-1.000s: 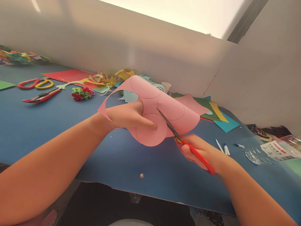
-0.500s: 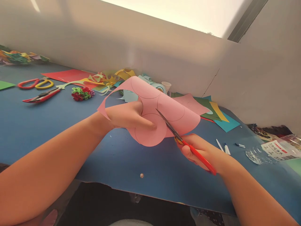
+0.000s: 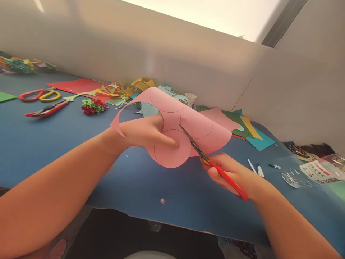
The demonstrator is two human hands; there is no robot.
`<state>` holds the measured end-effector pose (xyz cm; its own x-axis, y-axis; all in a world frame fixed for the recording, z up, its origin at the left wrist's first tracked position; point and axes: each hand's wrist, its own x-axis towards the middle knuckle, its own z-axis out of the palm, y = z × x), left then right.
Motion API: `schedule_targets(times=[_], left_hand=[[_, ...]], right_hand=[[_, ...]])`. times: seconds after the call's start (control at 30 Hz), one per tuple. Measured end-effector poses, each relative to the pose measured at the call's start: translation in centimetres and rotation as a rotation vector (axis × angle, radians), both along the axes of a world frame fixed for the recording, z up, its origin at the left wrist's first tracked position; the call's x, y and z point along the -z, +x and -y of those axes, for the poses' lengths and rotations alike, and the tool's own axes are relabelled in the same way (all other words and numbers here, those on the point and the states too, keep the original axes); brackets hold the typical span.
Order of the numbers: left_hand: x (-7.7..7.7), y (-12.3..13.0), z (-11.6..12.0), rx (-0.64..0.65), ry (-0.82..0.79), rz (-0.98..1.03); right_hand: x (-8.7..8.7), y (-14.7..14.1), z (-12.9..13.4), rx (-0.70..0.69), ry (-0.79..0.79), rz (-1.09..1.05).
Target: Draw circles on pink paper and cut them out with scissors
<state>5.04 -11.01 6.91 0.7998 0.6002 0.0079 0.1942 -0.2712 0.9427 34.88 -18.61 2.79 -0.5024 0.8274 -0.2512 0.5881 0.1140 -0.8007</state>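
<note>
- Between the two hands, the pink paper (image 3: 194, 120) is held up above the blue table (image 3: 134, 190), curled over and marked with circles.
- Compared with the earlier frames, almost nothing differs: both hands and the scissors (image 3: 217, 169) keep nearly their places, while the paper's curled right end reaches slightly farther right.
- Left hand (image 3: 147, 131): reaches in through a cut-out gap, gripping the paper, thumb flat on the lower circle (image 3: 179, 154), fingers hidden behind.
- Right hand (image 3: 228, 172): wrapped around the scissors' handles, wrist angled inward, blades pointing up and left beside the left thumb.
- One blade seems to be behind the paper, so its opening is hard to judge.
- Nearer the body than both hands lies a small bead (image 3: 162, 201).
</note>
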Motion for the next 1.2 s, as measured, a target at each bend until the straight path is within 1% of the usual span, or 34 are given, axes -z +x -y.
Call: schedule_targets(times=[0.1, 0.3, 0.47, 0.57, 0.73, 0.87, 0.97, 1.2], left_hand=[[-0.01, -0.01, -0.02, -0.005, 0.009, -0.011], [-0.01, -0.01, -0.08, -0.01, 0.007, 0.0], [0.36, -0.16, -0.43, 0.003, 0.005, -0.008], [0.62, -0.25, -0.71, 0.035, 0.0, 0.027], [0.54, -0.2, -0.7, 0.059, 0.007, 0.049], [0.34, -0.12, -0.53, 0.015, 0.03, 0.008], [0.36, -0.16, -0.56, 0.018, 0.045, 0.01], [0.4, -0.28, -0.43, -0.004, 0.022, -0.023]], right_hand=[[-0.07, 0.02, 0.0, 0.0, -0.027, -0.015], [-0.18, 0.01, 0.01, -0.008, -0.031, -0.028], [0.06, 0.25, -0.15, -0.019, 0.033, -0.029], [0.19, 0.36, -0.18, -0.013, 0.051, -0.011], [0.27, 0.32, -0.26, 0.013, -0.025, -0.031], [0.33, 0.42, -0.23, 0.018, -0.015, -0.045], [0.33, 0.48, -0.17, 0.02, -0.029, -0.04], [-0.59, 0.28, 0.02, 0.021, -0.086, -0.002]])
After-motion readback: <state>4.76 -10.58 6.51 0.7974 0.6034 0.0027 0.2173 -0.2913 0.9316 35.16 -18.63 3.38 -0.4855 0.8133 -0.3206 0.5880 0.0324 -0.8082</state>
